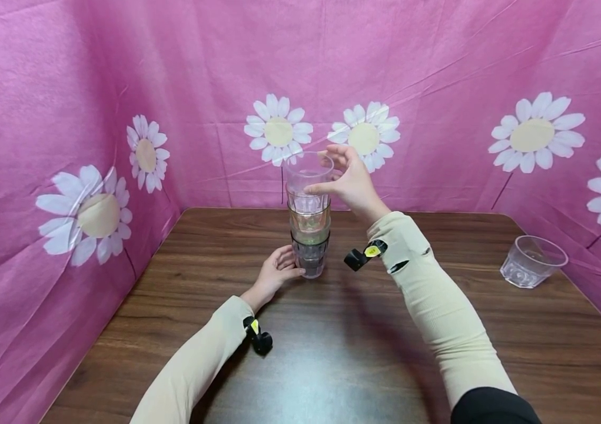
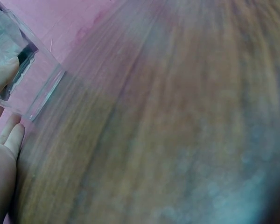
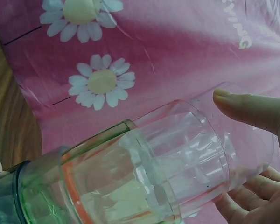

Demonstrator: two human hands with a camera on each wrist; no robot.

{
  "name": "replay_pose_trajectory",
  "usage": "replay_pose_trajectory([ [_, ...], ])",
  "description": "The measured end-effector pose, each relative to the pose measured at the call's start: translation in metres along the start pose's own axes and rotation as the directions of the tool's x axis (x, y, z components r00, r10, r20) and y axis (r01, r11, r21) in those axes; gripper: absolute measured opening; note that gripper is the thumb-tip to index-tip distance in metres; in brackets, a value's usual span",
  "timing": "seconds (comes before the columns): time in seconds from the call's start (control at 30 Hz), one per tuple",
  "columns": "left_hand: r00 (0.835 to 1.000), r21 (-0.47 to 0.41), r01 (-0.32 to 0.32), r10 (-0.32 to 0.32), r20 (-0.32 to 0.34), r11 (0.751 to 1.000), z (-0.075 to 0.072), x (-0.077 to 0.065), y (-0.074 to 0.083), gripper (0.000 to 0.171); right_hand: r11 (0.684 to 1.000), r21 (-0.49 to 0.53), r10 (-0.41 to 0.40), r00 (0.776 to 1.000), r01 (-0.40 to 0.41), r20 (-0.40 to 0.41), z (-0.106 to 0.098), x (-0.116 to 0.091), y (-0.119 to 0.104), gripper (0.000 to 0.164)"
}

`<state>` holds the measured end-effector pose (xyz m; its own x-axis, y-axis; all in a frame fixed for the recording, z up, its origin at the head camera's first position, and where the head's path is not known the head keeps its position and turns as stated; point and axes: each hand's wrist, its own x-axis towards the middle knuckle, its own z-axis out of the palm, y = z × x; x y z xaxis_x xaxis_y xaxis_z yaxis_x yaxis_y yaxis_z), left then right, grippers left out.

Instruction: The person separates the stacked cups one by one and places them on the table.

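Note:
A tall stack of nested plastic cups (image 1: 309, 221) stands upright on the table. My right hand (image 1: 353, 181) grips the clear cup (image 1: 308, 171) at its top, thumb on the near side and fingers around the far side. In the right wrist view that clear cup sits inside a pinkish cup (image 3: 186, 144), with a yellowish cup (image 3: 107, 182) and a green cup (image 3: 44, 191) below. Low on the stack is a dark grey cup (image 1: 311, 250). My left hand (image 1: 272, 275) holds the stack's clear base (image 2: 46, 88) between thumb and fingers.
A single clear cup (image 1: 533, 262) stands upright at the table's right side. The brown wooden table (image 1: 215, 259) is enclosed by pink cloth (image 1: 215, 59) with daisies, close behind the stack. Both wrists wear small black cameras.

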<state>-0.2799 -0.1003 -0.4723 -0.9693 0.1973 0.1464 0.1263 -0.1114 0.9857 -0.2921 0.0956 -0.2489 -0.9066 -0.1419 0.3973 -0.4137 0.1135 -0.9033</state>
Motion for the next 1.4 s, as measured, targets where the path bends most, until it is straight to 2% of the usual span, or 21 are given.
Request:
replay_pose_trajectory([
  [0.23,1.000,-0.010,-0.007,0.007,-0.008,1.000,0.001,0.000,-0.001,0.064,0.999,0.026,-0.021,1.000,0.021,-0.008,-0.001,0.000,-0.002,0.089],
  [0.77,1.000,-0.027,-0.021,0.021,-0.014,0.999,0.002,0.001,-0.003,0.064,0.978,0.176,-0.103,0.993,0.113,-0.064,-0.003,0.001,-0.016,0.096],
  [1.03,1.000,-0.032,-0.028,0.027,-0.014,0.999,0.002,0.002,-0.005,0.063,0.981,0.149,-0.108,0.989,0.122,-0.096,-0.008,0.000,-0.022,0.093],
  [1.4,1.000,-0.029,-0.021,0.021,-0.015,0.999,0.001,0.002,-0.004,0.062,0.965,0.212,-0.125,0.983,0.152,-0.134,-0.017,-0.001,-0.031,0.091],
])
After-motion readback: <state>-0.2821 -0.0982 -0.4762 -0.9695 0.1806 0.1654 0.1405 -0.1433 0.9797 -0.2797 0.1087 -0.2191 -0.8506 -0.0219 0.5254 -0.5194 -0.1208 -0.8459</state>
